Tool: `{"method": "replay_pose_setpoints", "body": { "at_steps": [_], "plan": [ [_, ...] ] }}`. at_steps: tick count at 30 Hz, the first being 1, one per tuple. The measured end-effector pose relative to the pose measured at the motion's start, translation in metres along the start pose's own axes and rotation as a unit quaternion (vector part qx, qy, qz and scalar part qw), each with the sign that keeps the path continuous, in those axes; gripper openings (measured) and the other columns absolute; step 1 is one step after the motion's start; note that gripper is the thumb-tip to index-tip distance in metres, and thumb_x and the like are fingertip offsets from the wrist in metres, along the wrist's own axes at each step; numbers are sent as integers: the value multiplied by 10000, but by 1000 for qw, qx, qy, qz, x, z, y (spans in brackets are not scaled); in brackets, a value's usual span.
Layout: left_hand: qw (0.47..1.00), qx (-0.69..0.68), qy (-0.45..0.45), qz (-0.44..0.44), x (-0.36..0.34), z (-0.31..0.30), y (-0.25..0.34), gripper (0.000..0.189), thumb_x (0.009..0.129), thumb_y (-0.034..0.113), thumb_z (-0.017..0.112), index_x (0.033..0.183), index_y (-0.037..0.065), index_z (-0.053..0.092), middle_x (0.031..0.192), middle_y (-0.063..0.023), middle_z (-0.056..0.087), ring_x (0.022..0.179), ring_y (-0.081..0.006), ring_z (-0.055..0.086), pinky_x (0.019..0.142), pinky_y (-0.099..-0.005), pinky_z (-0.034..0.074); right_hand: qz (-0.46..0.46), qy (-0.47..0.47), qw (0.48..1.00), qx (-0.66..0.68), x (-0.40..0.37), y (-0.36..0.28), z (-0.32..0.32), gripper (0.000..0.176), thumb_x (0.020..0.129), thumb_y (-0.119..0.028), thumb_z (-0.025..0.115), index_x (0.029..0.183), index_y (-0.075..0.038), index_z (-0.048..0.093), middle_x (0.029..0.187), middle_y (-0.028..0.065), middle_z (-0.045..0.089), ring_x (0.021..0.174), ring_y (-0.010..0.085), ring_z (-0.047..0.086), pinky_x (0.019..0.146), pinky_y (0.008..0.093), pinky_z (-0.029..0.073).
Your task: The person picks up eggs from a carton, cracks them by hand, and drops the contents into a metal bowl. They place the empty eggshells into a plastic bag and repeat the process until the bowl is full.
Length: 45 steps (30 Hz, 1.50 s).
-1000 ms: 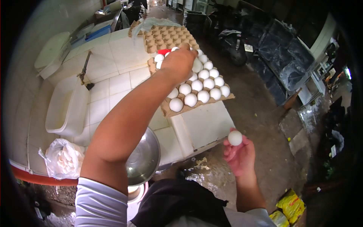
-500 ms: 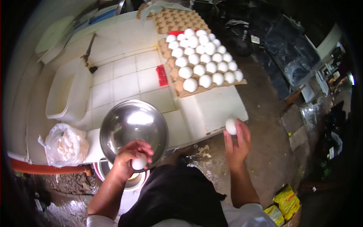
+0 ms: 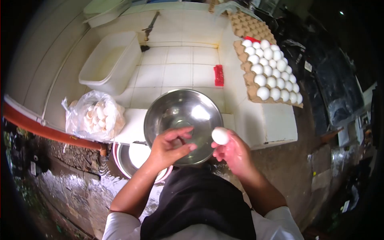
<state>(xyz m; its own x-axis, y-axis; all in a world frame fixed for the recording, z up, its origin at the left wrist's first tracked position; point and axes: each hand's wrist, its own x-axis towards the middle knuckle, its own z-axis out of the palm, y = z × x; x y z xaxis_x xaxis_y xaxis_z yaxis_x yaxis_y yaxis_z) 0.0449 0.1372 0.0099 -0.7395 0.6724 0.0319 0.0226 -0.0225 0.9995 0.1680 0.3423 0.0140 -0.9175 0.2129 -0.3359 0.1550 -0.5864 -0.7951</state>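
The right hand [image 3: 236, 154] pinches a white egg [image 3: 220, 136] at its fingertips, just beside the near rim of the steel bowl [image 3: 188, 108]. The left hand [image 3: 170, 146] curls over the bowl; whether its palm hides anything cannot be told. A second basin [image 3: 132, 158] below is mostly covered

The left hand [image 3: 171, 147] had been stretched far out over the egg tray [image 3: 251, 90]. It came back to the near rim of the steel bowl [image 3: 149, 116] and then shifted right over the bowl's near side, fingers curled so that what it had brought could no longer be made out. The right hand [image 3: 234, 154] carried its egg [image 3: 220, 136] left from the near right corner of the counter [image 3: 276, 124] to the bowl's rim, close beside the left hand.
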Motion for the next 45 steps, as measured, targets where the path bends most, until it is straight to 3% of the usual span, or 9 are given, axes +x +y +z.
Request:
{"method": "replay_pose_setpoints", "body": {
  "at_steps": [6, 11, 13, 22, 26, 29, 31, 41, 45],
  "plan": [
    [990, 137, 17, 5, 14, -7, -7, 472, 757, 138, 818, 1191, 33, 664, 976, -69, 652, 789, -102, 589, 704, -265, 498, 33, -12, 994, -106, 41, 28, 33, 502, 1015, -503, 400, 1204, -56, 526, 877, 48, 621, 643, 105, 578, 553, 220, 445],
    [987, 134, 42, 75, 12, -12, -30, 414, 784, 127, 780, 1167, 20, 669, 923, -60, 661, 731, -84, 570, 666, -243, 475, 13, 12, 985, -169, 58, 48, 45, 515, 1015, -529, 388, 1154, -58, 542, 859, 27, 615, 624, 75, 563, 512, 200, 423],
    [996, 80, 33, -13, 11, -15, -29, 389, 786, 126, 761, 1147, 8, 675, 857, -47, 662, 687, -69, 556, 642, -235, 468, 8, 24, 982, -187, 62, 51, 48, 511, 1015, -528, 393, 1136, -57, 549, 848, 25, 612, 609, 71, 553, 496, 199, 418],
    [985, 143, 99, -14, 34, -16, -37, 347, 785, 152, 724, 1085, -21, 695, 720, -13, 644, 611, -28, 516, 578, -215, 438, 1, 27, 977, -213, 95, 56, 46, 528, 1001, -550, 412, 1074, -47, 555, 744, 7, 546, 543, 56, 496, 445, 205, 386],
    [989, 118, 79, -33, 47, -21, -40, 341, 785, 156, 723, 1073, -25, 698, 706, -6, 634, 595, -27, 495, 564, -218, 428, 29, 15, 972, -234, 108, 47, 41, 520, 997, -550, 422, 1087, -54, 551, 739, 5, 537, 539, 62, 496, 449, 205, 394],
    [987, 129, 74, -55, 51, -24, -38, 350, 752, 237, 738, 1037, 34, 723, 715, -79, 682, 607, -97, 604, 607, -267, 491, 46, 8, 967, -252, 112, 42, 39, 513, 998, -544, 424, 1110, -60, 553, 755, 9, 541, 546, 64, 498, 455, 206, 400],
    [985, 150, 78, -39, 53, -24, -36, 331, 784, 161, 723, 1070, -5, 711, 660, 23, 581, 574, -24, 456, 543, -227, 405, 60, 2, 965, -255, 115, 40, 39, 508, 998, -538, 423, 1133, -66, 556, 769, 12, 542, 554, 64, 500, 464, 208, 408],
    [984, 157, 79, -35, 60, -30, -54, 328, 780, 151, 717, 1069, -5, 713, 692, 10, 611, 600, -33, 481, 579, -225, 430, 88, -15, 966, -243, 126, 40, 32, 488, 985, -543, 448, 1110, -86, 564, 760, 10, 547, 562, 69, 510, 471, 220, 419],
    [988, 112, 73, -77, 60, -39, -53, 321, 780, 136, 704, 1069, -3, 714, 774, -23, 667, 659, -52, 535, 627, -236, 460, 108, -25, 962, -250, 130, 32, 31, 471, 975, -531, 476, 1108, -88, 562, 741, 16, 564, 568, 93, 534, 484, 240, 437]
  ]
}}
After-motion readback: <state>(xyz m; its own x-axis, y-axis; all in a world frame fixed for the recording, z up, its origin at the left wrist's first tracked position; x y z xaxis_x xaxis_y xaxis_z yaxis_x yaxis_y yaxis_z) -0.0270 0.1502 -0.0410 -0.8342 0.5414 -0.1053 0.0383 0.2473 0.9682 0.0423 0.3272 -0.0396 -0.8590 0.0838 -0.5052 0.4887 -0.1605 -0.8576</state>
